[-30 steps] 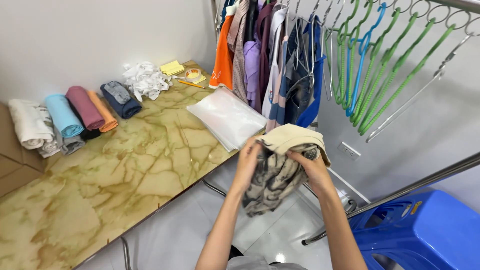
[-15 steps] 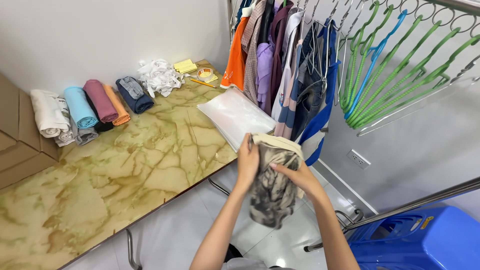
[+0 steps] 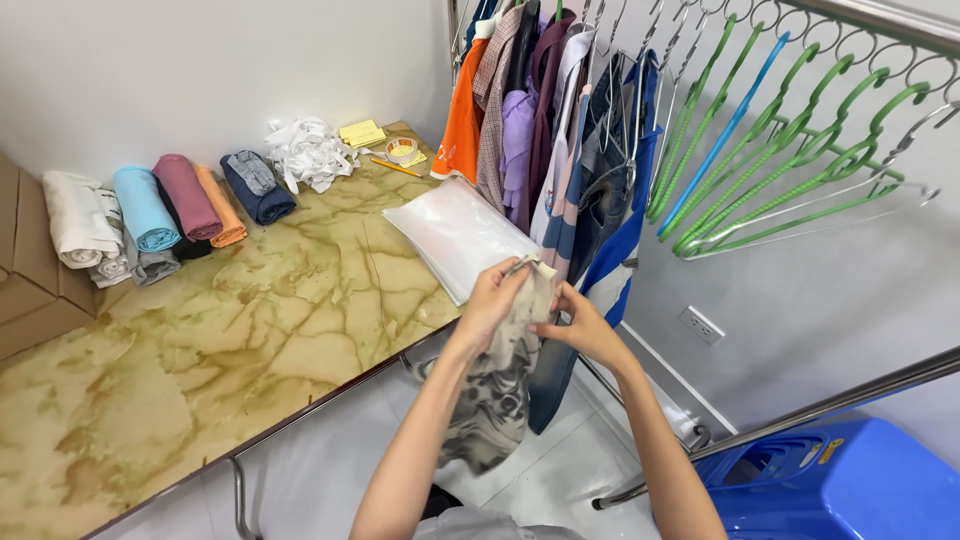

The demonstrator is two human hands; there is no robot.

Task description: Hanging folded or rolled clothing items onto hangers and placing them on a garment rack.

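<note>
Both my hands hold a grey and beige patterned garment (image 3: 495, 395) by its top edge, just off the right edge of the marble table (image 3: 220, 340). My left hand (image 3: 497, 298) grips the upper left of the cloth. My right hand (image 3: 575, 322) pinches it from the right. The garment hangs down between my forearms, over the floor. A stack of clear plastic bags (image 3: 455, 235) lies on the table right behind my hands.
Several rolled garments (image 3: 150, 210) line the table's far left beside cardboard boxes (image 3: 25, 290). White strips (image 3: 305, 150), yellow notes and a tape roll (image 3: 401, 149) lie at the back. A clothes rack (image 3: 560, 130) holds shirts and empty green hangers (image 3: 780, 150). A blue plastic bin (image 3: 830, 490) stands lower right.
My hands have come closer together and gathered the garment's top, so it now hangs narrower and longer. The view has shifted slightly toward the rack.
</note>
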